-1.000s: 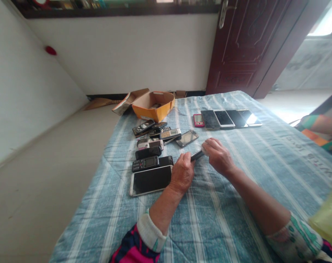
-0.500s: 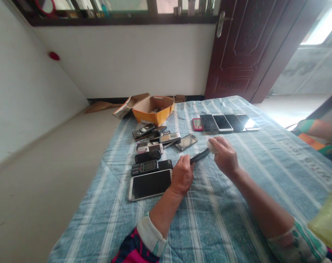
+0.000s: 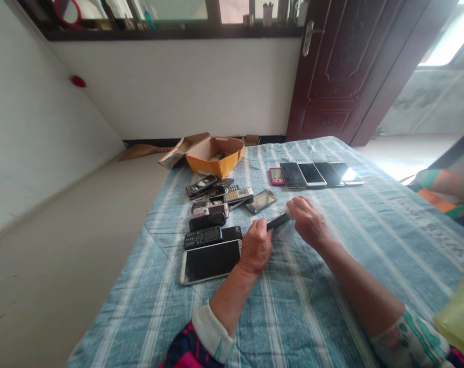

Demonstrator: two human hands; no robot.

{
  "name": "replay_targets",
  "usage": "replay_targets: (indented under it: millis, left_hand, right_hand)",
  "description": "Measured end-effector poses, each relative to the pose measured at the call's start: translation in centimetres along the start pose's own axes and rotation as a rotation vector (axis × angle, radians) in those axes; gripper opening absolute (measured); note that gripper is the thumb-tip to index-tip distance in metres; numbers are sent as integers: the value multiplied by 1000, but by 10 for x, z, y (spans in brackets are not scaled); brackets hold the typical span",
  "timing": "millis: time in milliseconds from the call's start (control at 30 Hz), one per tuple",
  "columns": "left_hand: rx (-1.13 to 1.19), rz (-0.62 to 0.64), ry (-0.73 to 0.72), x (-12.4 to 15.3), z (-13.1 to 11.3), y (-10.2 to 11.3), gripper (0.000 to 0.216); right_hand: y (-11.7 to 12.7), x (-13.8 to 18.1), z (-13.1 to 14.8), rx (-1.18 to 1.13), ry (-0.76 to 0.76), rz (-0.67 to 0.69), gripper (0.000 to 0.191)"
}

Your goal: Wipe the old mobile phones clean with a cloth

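A dark mobile phone [image 3: 278, 221] is tilted above the striped cloth, and my left hand [image 3: 257, 246] grips its near end. At its far end my right hand [image 3: 309, 221] pinches a small white wad [image 3: 288, 209], perhaps tissue or cloth, pressed against the phone. Left of my left hand lie a large white phone with a black screen [image 3: 212, 260] and a black keypad phone [image 3: 203, 236]. Beyond them several older phones [image 3: 237, 195] are heaped together. A grey touchscreen phone [image 3: 261, 201] rests just past the held phone.
An open orange cardboard box [image 3: 216, 166] stands at the far left of the cloth-covered surface [image 3: 293, 317]. To its right, a pink phone [image 3: 277, 176] and several smartphones [image 3: 312, 175] form a row. A yellowish translucent object [image 3: 460, 312] sits at the right edge.
My right hand has moved slightly left and down along the phone with the white wad. The phone's tilt has changed a little. My left hand stays almost in place.
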State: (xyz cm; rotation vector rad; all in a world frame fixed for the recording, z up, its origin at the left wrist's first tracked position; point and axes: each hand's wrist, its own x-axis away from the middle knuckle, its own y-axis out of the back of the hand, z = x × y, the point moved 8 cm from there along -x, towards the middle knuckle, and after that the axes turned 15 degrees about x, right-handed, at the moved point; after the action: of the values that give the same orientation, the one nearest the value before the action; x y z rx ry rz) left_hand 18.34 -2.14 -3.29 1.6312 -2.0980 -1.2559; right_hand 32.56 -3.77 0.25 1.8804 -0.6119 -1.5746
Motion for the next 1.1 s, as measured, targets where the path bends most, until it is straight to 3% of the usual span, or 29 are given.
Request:
replay_targets:
  millis: [133,233,367,600,900,1100]
  left_hand:
    - [4,4,3,-2,-1,0,7]
    - [4,12,-13,-5,-2,-1,7]
    - [-1,2,-34,-8,-4,-2,10]
    - [18,15,-15,-10,-1,-1,11]
    - [150,-33,-18,-6,1,5,27]
    - [121,27,64,-6,2,2,11]
  right_hand:
    - [7,1,-7,-1,-68,-67,32]
    - [20,0,19,-82,22,-133,32]
    - [18,-2,44,-114,135,-64,29]
    - [8,-1,11,-49,13,-51,24]
    - [4,-1,6,-77,-13,-16,27]
    - [4,0,2,-86,-25,4,30]
